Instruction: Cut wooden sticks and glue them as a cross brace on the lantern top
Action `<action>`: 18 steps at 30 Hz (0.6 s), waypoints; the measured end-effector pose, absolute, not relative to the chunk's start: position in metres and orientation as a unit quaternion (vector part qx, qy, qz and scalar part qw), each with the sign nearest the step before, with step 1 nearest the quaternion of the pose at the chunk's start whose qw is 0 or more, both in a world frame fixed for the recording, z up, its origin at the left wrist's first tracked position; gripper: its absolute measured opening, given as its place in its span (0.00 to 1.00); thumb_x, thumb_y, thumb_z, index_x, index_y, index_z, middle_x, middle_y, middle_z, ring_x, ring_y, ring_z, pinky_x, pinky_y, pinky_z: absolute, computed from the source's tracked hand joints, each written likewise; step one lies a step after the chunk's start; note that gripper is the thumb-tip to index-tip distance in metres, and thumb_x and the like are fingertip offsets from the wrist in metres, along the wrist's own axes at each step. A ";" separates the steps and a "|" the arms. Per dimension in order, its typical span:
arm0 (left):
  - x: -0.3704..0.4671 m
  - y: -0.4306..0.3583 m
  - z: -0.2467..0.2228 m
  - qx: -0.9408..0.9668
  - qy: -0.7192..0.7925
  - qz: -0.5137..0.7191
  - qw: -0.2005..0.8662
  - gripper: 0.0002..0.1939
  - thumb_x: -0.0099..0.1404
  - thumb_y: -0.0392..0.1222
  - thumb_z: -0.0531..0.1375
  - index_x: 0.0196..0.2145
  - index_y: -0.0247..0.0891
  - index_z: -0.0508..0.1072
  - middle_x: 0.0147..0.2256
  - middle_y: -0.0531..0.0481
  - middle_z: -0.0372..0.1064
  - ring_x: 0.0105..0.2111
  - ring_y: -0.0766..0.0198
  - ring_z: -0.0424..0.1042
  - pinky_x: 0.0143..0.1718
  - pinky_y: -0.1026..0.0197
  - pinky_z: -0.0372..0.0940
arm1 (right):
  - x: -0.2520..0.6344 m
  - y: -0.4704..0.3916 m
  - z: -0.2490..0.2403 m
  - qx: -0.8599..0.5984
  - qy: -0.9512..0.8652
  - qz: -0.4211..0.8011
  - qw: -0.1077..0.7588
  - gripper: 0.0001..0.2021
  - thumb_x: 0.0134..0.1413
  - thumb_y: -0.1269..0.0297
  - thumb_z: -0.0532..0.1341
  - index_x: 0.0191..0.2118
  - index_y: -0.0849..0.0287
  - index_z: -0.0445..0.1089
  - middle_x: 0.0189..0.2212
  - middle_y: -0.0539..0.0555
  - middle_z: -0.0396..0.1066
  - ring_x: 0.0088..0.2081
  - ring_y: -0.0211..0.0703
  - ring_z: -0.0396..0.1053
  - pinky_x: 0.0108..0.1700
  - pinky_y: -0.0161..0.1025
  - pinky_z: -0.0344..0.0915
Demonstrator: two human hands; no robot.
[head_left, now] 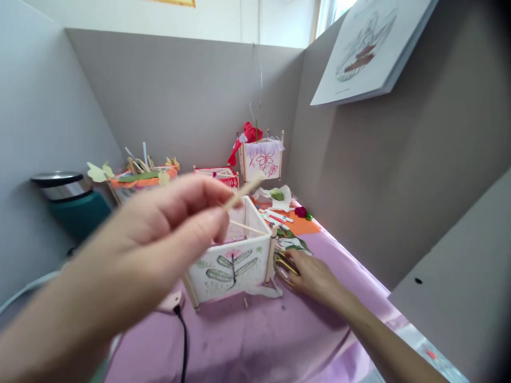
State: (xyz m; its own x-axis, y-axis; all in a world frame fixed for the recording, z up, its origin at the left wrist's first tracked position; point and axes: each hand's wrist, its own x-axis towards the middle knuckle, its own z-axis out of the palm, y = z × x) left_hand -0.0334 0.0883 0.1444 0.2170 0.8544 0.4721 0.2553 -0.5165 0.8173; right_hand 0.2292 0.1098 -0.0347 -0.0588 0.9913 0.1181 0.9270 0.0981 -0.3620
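- The wooden stick [252, 186], pale, slim and straight, projects up and rightward from the fingertips of the left hand [171, 223]; its outline is a little blurred.
- Just beyond the left hand, and to the left of the right hand [315, 274], stands the open-topped box [235, 268]: white panels, round wooden corner posts, a pink flower with dark-outlined green leaves drawn on the near side. A thin rod crosses its opening.
- A white strip [265, 291] lies crumpled at the box's foot, left of the right hand.
- The scissors [284, 261], with smooth, curved, gold-coloured handles, lie under the right hand's fingers, beside the box's corner post.
- Slender felt pens [275, 217] and a flat orange sheet [305, 226] lie beyond the right hand.
- Farther beyond both hands is a white box with lilac fringe [263, 159], a crinkled red flower [251, 132] at its rim.
- Lilac cloth, softly creased, covers the surface [311, 340] beneath the right hand.
- The left hand is raised, thumb and bent forefinger pinching the stick.
- The right forearm reaches forward from the lower right, hand low and palm down, fingers on the handles; whether they grip firmly, I cannot tell.
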 end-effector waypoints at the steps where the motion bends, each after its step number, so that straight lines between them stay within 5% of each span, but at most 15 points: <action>1: -0.030 0.078 0.133 0.744 0.383 0.448 0.315 0.10 0.60 0.44 0.61 0.40 0.43 0.76 0.28 0.53 0.72 0.24 0.69 0.68 0.21 0.70 0.60 | 0.234 0.109 -0.034 -0.661 -0.713 0.131 0.195 0.13 0.54 0.57 0.57 0.42 0.57 0.67 0.33 0.56 0.71 0.31 0.45 0.67 0.29 0.36 0.55; 5: -0.023 0.054 0.089 0.757 0.385 0.378 0.368 0.11 0.64 0.48 0.57 0.38 0.44 0.77 0.23 0.55 0.66 0.20 0.71 0.60 0.18 0.70 0.54 | 0.251 0.088 -0.028 -0.625 -0.654 0.245 0.350 0.21 0.55 0.56 0.57 0.53 0.55 0.60 0.29 0.51 0.67 0.26 0.40 0.65 0.27 0.37 0.59; 9: -0.019 0.049 0.055 0.688 0.411 0.372 0.468 0.15 0.66 0.51 0.53 0.39 0.41 0.74 0.20 0.58 0.60 0.16 0.74 0.53 0.16 0.68 0.48 | 0.249 0.054 -0.021 -0.504 -0.612 0.331 0.511 0.30 0.52 0.54 0.60 0.59 0.54 0.53 0.37 0.54 0.67 0.31 0.41 0.67 0.32 0.38 0.66; 14: -0.010 0.042 0.036 0.669 0.419 0.410 0.458 0.13 0.66 0.49 0.52 0.37 0.38 0.71 0.23 0.56 0.60 0.20 0.71 0.56 0.20 0.67 0.50 | 0.220 0.018 -0.021 -0.481 -0.599 0.393 0.505 0.25 0.56 0.54 0.58 0.57 0.55 0.57 0.27 0.49 0.65 0.24 0.39 0.65 0.25 0.36 0.65; 18: -0.008 0.037 0.033 0.681 0.427 0.431 0.410 0.14 0.65 0.50 0.53 0.35 0.38 0.72 0.21 0.57 0.55 0.22 0.68 0.55 0.22 0.65 0.49 | 0.194 0.000 -0.023 -0.455 -0.668 0.373 0.456 0.23 0.56 0.60 0.58 0.58 0.51 0.57 0.40 0.54 0.68 0.37 0.44 0.69 0.38 0.39 0.69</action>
